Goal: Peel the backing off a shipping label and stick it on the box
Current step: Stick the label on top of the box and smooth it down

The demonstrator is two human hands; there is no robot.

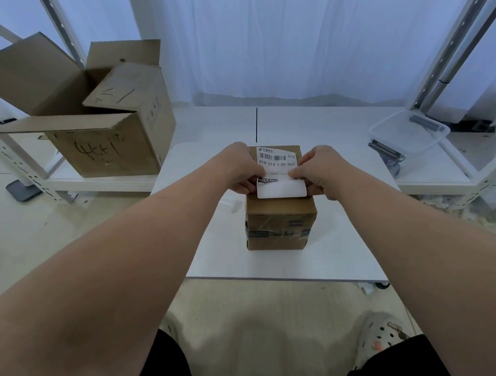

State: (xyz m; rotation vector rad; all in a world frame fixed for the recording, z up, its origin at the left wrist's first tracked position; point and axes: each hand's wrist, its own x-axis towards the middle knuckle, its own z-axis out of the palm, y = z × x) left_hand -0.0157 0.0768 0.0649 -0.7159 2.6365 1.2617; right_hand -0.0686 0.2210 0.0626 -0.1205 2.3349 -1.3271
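Pinching the left edge of the shipping label, the left hand holds it flat on the box mid-worktop. Its near end folds back white. The right hand fingers pinch its right edge.

left and beyond your fingers you have an open cardboard box with marker scrawl, on a white shelf | right of them: clear plastic tub | beyond: white curtain | beneath: white table | nearer you, right: perforated clog
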